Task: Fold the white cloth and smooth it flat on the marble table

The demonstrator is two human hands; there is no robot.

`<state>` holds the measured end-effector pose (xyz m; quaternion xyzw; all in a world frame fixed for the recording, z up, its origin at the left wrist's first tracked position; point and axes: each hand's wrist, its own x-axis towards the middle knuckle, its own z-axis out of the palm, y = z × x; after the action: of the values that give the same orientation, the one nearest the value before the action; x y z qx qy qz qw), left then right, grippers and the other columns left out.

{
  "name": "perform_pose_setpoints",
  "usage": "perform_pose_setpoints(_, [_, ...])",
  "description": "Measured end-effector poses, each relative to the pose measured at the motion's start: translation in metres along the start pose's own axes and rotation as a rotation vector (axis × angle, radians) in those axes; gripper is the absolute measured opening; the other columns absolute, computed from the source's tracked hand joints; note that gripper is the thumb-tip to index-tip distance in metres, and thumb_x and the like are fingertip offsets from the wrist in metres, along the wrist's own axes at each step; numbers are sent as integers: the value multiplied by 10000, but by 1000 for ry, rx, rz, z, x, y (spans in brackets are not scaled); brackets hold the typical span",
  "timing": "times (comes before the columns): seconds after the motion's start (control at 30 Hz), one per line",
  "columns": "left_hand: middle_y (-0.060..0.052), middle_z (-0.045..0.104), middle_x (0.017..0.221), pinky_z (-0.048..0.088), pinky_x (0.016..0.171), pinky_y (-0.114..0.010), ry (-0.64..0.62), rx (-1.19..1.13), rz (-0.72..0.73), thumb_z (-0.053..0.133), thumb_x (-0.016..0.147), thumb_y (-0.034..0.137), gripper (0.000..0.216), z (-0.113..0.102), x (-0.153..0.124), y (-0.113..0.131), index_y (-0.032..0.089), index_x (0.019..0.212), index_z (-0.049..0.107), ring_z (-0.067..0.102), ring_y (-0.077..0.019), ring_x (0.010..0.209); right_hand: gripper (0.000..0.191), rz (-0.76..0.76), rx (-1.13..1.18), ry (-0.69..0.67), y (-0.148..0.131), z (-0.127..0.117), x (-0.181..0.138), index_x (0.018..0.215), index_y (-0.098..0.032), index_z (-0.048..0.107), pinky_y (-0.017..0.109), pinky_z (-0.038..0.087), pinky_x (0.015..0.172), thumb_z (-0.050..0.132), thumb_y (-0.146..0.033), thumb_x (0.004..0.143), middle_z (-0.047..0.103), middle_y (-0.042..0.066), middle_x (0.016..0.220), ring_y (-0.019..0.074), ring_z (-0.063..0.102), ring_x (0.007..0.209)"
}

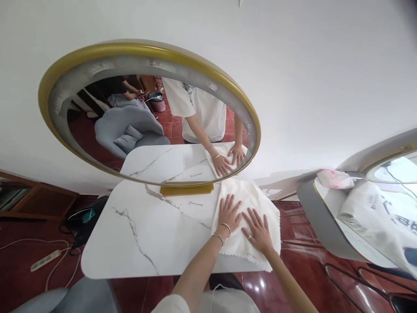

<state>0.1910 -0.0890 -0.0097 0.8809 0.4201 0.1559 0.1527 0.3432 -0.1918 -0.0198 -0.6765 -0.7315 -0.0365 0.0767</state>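
Observation:
A white cloth with a scalloped edge lies spread over the right end of a white marble-patterned table. My left hand rests flat on the cloth, fingers stretched toward the wall, with bracelets at the wrist. Just to its right, my right hand presses flat on the same cloth with fingers spread and a ring on one finger. Part of the cloth hangs past the table's right edge. Behind the hands stands a round gold-framed mirror on a gold base; both hands and the cloth show in its reflection.
At right, another table holds a pink-and-white packet, a printed white cloth bag and a second mirror. A power strip with cables lies on the red floor at left, near a black bag. The mirror reflects a seated person.

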Motion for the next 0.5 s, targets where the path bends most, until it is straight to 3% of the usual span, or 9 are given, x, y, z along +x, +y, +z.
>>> perform_pose_setpoints(0.13, [-82, 251, 1566, 191, 1169, -541, 61, 59, -106, 385, 955, 408, 484, -9, 7, -21, 306, 1428, 388, 166, -278, 1460, 569, -67, 51, -18, -6, 7, 41, 1496, -306, 260, 576, 89, 1144, 361, -461, 958, 239, 33, 1562, 267, 193, 1445])
perform_pose_setpoints(0.27, [-75, 283, 1555, 221, 1171, -486, 75, 120, -123, 386, 959, 347, 483, -21, -9, -41, 296, 1439, 369, 204, -239, 1453, 561, -121, 114, -11, -30, 9, 62, 1483, -282, 300, 601, 74, 1138, 379, -446, 953, 227, 52, 1566, 283, 172, 1449])
perform_pose_setpoints(0.4, [-76, 295, 1550, 238, 1163, -464, 89, 193, -130, 402, 949, 316, 494, -27, -44, -53, 281, 1441, 374, 238, -237, 1442, 596, -232, 202, 6, -50, 5, 52, 1490, -282, 281, 623, 111, 1127, 434, -449, 938, 250, 71, 1558, 306, 197, 1439])
perform_pose_setpoints(0.5, [-81, 293, 1550, 256, 1144, -462, 126, 261, -164, 440, 927, 326, 517, -25, -78, -53, 277, 1438, 387, 260, -265, 1431, 564, -312, 320, 24, -52, 5, 33, 1463, -300, 332, 575, 231, 1122, 473, -432, 933, 366, 64, 1508, 287, 304, 1398])
